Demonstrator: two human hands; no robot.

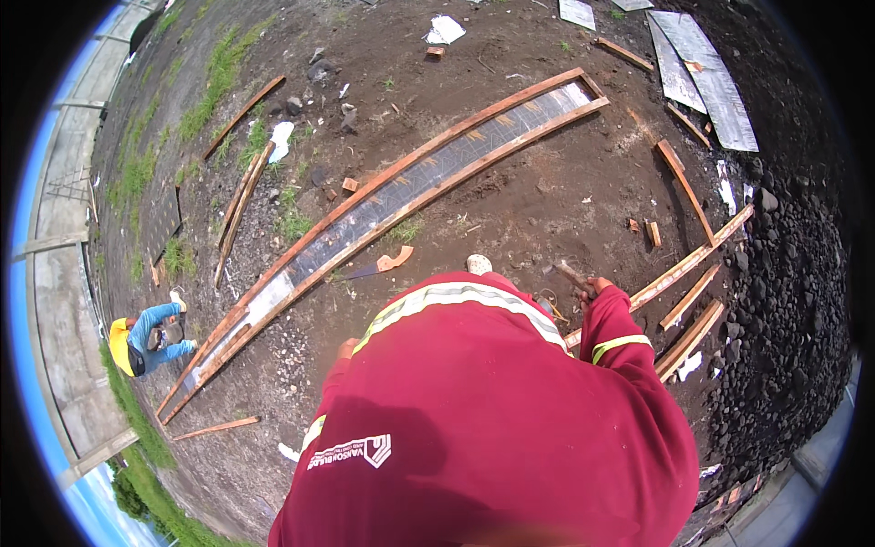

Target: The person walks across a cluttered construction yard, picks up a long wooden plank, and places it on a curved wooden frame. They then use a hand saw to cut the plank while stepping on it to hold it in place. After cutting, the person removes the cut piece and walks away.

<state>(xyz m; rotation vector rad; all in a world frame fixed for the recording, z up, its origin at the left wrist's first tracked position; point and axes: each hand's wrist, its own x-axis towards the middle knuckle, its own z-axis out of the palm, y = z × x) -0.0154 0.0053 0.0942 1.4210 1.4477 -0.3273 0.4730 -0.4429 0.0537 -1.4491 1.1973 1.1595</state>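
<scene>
The hammer point(570, 273) has a wooden handle and dark head; it is gripped in the right hand point(597, 288), angled toward ten o'clock above the bare dirt.

The person wears a deep red long-sleeved work shirt point(483, 428) that fills the lower middle of the head view. A reflective band point(460, 296), silver with yellow-green edging, runs across the chest above the shirt's broad front. A narrower yellow-green stripe point(620, 345) circles the right sleeve, to the right of that band, and another shows at the left sleeve's edge. A white printed emblem with lettering point(351, 451) sits low on the shirt's left side. A pale shoe toe point(478, 263) shows just above the band.
</scene>
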